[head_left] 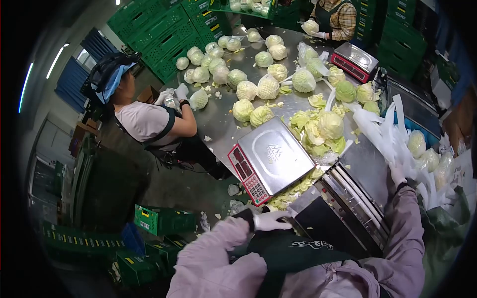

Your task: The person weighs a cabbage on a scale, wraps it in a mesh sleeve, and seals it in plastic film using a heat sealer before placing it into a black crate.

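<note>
My left hand [272, 220], in a white glove, lies with its fingers extended at the near-left edge of the black and metal machine [343, 208]. It holds nothing that I can see. At the right, my right hand [398, 176], also gloved, is closed on white plastic bags [380, 134]; the bags partly hide its fingers. The silver scale [276, 154] with a red keypad panel stands beyond my left hand. Between the scale and the bags, a trimmed cabbage [330, 124] rests on a pile of loose leaves [303, 126].
Many cabbages, some in net sleeves [268, 87], stand on the metal table [221, 116]. A person in a cap [149, 119] works at the left; another in a checked sleeve [344, 25] holds a cabbage near a second scale [355, 58]. Green crates [169, 44] are stacked behind.
</note>
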The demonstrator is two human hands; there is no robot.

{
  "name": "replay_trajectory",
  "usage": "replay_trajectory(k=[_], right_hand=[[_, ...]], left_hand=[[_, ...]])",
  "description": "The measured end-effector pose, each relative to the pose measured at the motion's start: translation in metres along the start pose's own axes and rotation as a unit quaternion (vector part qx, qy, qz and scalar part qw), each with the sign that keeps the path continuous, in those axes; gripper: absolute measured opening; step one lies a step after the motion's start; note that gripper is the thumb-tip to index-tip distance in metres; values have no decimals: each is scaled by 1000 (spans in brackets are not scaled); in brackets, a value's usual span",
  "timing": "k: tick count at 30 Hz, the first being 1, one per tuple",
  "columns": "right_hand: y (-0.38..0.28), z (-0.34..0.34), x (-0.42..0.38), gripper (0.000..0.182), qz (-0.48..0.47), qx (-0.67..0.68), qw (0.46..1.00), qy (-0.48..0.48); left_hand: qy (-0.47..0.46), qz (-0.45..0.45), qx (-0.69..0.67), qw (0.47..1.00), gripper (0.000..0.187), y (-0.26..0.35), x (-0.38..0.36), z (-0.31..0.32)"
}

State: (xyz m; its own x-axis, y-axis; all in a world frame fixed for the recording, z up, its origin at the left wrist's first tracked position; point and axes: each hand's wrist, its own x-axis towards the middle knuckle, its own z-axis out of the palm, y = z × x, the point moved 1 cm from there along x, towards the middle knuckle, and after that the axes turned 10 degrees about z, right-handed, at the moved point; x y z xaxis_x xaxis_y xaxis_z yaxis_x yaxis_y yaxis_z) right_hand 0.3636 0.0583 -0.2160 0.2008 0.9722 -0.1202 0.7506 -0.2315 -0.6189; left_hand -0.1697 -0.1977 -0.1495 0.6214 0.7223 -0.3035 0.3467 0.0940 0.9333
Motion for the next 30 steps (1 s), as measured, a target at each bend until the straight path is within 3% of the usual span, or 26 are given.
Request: replay_trajectory(k=[2, 3, 4, 5, 6, 7, 8, 9, 10, 12, 14, 15, 17, 18, 20, 21, 22, 24, 25, 26, 28, 30], right_hand=[[37, 4, 14, 43, 16, -41, 998, 52], [31, -2, 6, 42, 18, -88, 992, 95], [19, -18, -4, 42, 18, -135, 981, 136], [8, -33, -10, 43, 60, -141, 982, 106], [0, -37, -19, 43, 66, -148, 982, 101], [-6, -39, -28, 41, 13, -14, 991, 132], [-15, -40, -35, 39, -39, 122, 978, 163], [-31, -38, -42, 39, -33, 118, 979, 165], [-50, -33, -52, 40, -19, 150, 968, 198], [-78, -21, -68, 42, 3, 176, 956, 235], [-99, -12, -85, 43, -63, -182, 937, 291], [-116, -4, -95, 43, -53, -190, 936, 292], [-160, 10, -112, 44, 41, 3, 971, 238], [-164, 10, -118, 44, 47, -5, 969, 243], [-169, 9, -132, 44, 33, 39, 977, 205], [-180, 5, -142, 44, 45, 68, 975, 206], [-188, -3, -149, 44, 50, 62, 974, 211], [-197, -18, -167, 44, 52, 84, 966, 238], [-201, -26, -176, 44, 58, 46, 964, 256], [-205, -31, -185, 44, 61, 45, 963, 259], [-212, -38, -201, 43, 78, 45, 959, 270], [-211, -42, -214, 43, 75, 59, 955, 279]], left_hand=[[-85, -92, 18, 992, 66, 65, -35, -76], [-27, -86, 18, 996, 64, 65, -51, -113], [86, 4, 136, 987, 60, 57, -70, -153], [144, 25, 153, 977, 52, 63, -82, -198], [214, 24, 68, 974, 44, 55, -89, -239], [293, 12, 88, 952, 37, 51, -99, -280], [386, -55, 31, 920, 35, 19, -103, -317], [444, -74, -12, 893, 34, -1, -100, -341], [435, -78, 0, 897, 35, -38, -93, -371], [362, -161, -166, 903, 33, -106, -60, -413], [311, -215, -199, 904, 52, -101, -5, -408], [316, -224, -220, 895, 65, -115, 25, -406], [299, -265, -323, 858, 86, -152, 87, -403], [277, -296, -401, 821, 94, -161, 115, -402], [316, -294, -432, 792, 90, -155, 153, -394], [289, -181, -470, 814, 81, -163, 165, -388], [281, -172, -523, 786, 73, -170, 182, -382], [232, -158, -520, 807, 87, -182, 198, -387], [284, -198, -488, 801, 86, -183, 203, -390], [279, -199, -486, 804, 86, -178, 205, -389], [389, -228, -371, 812, 81, -165, 209, -388], [395, -219, -371, 812, 83, -152, 208, -389]])
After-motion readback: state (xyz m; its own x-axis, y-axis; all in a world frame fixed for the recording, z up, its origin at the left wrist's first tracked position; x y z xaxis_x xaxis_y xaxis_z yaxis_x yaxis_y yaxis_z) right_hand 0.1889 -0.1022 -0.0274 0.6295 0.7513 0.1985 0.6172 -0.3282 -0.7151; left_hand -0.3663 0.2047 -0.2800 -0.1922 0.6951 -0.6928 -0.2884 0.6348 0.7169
